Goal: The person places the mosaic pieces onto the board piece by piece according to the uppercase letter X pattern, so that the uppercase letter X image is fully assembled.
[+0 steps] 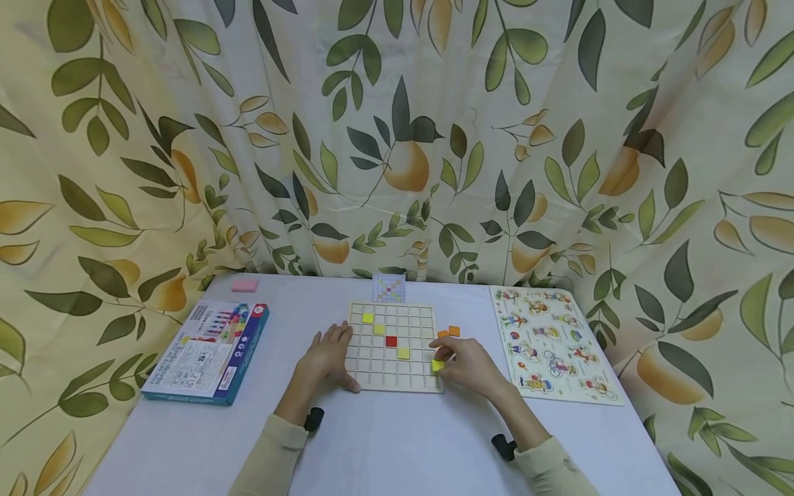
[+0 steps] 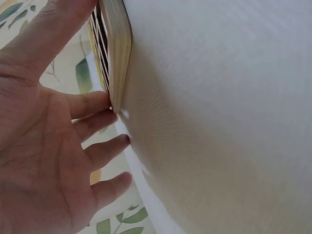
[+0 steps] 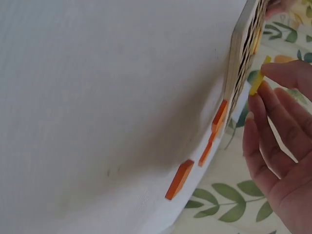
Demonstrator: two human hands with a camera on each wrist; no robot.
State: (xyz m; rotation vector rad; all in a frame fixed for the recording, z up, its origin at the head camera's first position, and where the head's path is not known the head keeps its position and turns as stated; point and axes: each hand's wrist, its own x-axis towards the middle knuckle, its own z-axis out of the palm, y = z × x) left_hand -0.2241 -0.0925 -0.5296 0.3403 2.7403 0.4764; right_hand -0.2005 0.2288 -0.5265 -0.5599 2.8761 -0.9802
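A yellow tile (image 1: 438, 366) is pinched between the thumb and fingertips of the right hand (image 1: 469, 365), just above the near right corner of the wooden grid board (image 1: 392, 370). In the right wrist view the tile (image 3: 258, 78) is seen edge-on and tilted, clear of the board's face. The left hand (image 1: 327, 358) is laid flat and relaxed against the board's left edge, nothing being gripped; its fingers (image 2: 92, 104) are seen touching the board's side.

Three yellow tiles and one red tile (image 1: 391, 341) are already seated in a diagonal run of cells. A tilted tile may be jammed across a cell wall if it is lowered off-square. The board may be shifted if the bracing hand is lifted, and seated tiles may be dislodged. The loose orange tiles (image 1: 449, 332) lie just beside the right hand and may be swept off by the wrist. A boxed game (image 1: 207, 351), a pink eraser (image 1: 245, 284) and a picture puzzle (image 1: 552, 342) lie well apart on the white table (image 1: 397, 441).
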